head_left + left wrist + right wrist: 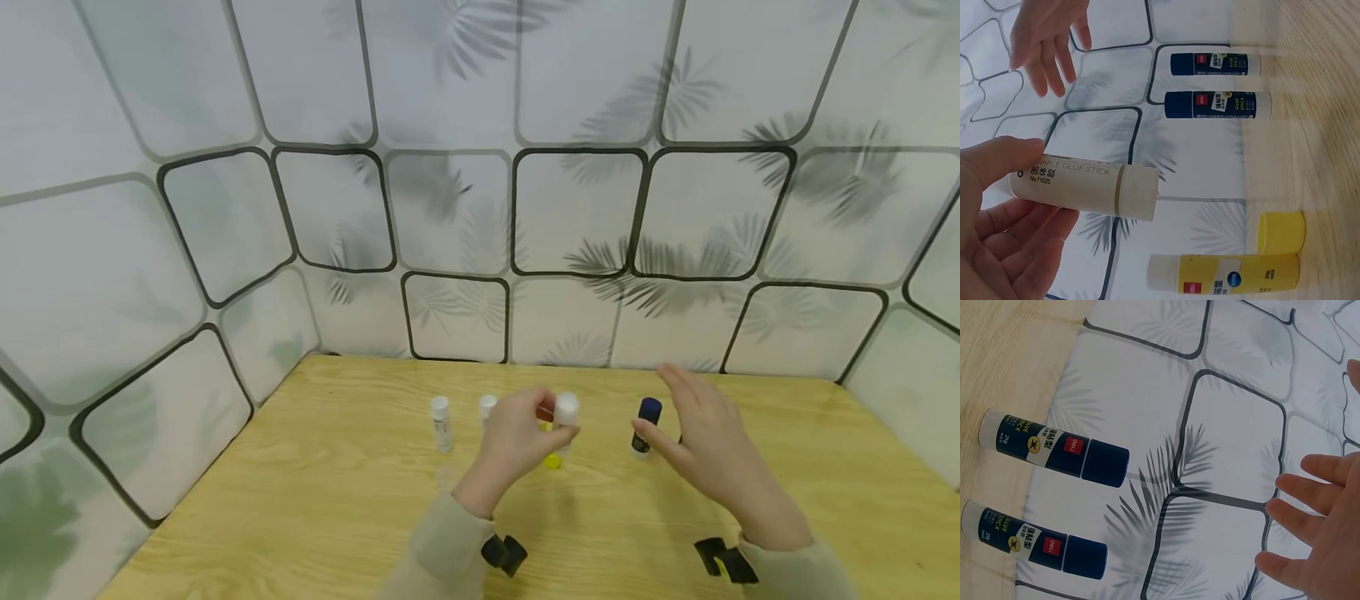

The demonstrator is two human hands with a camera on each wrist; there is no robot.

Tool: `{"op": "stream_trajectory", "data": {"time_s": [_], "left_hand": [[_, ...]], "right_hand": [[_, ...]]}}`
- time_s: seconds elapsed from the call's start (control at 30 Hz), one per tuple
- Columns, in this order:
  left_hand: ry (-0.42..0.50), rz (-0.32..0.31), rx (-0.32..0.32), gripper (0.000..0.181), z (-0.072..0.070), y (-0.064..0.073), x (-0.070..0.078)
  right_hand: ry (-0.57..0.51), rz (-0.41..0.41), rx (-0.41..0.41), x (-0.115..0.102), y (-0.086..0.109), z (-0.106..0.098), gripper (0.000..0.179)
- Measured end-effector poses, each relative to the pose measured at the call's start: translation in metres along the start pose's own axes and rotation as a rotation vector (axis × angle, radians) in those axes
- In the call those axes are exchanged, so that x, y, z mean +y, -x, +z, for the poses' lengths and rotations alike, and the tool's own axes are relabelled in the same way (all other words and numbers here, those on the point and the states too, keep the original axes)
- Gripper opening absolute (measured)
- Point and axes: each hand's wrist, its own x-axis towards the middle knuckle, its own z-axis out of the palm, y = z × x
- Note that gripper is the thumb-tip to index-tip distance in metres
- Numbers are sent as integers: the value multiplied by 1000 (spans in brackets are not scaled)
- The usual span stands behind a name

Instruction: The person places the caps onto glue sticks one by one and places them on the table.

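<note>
My left hand (517, 437) holds a white glue stick (1088, 184) above the table, pinched between thumb and fingers. Behind it stands a yellow glue stick (1238, 275) with a white upper end, and its loose yellow cap (1282, 232) sits beside its base. To the right, my right hand (708, 437) hovers with fingers extended and holds nothing. Nearest to it are two upright dark blue glue sticks (1054, 448), (1035, 544); in the head view one blue stick (647, 425) shows, while the other is mostly hidden behind the hand.
Two more white sticks stand on the wooden table (315, 500) at left: one white stick (442, 425) fully visible, another white stick (488, 405) partly behind my left hand. A patterned curtain (450, 208) encloses the back and sides.
</note>
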Motion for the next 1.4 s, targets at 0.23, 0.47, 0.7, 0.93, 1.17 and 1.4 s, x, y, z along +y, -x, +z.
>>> {"op": "stream_trajectory", "data": {"time_s": [0.23, 0.47, 0.7, 0.93, 1.17, 1.4], "left_hand": [[-55, -45, 1, 23, 22, -16, 2], [-84, -96, -35, 22, 44, -34, 7], [-115, -124, -77, 22, 58, -39, 4], [-96, -137, -115, 21, 69, -43, -4], [-70, -151, -154, 18, 74, -41, -16], [-54, -187, -188, 18, 80, -38, -22]], "right_hand": [[-42, 100, -100, 0, 0, -3, 71], [-56, 137, -122, 3, 1, -5, 72], [-90, 157, -129, 5, 3, -4, 73], [-83, 166, -114, 9, 3, -8, 74], [-102, 196, -165, 10, 3, -7, 74], [-124, 194, -176, 12, 3, -4, 73]]}}
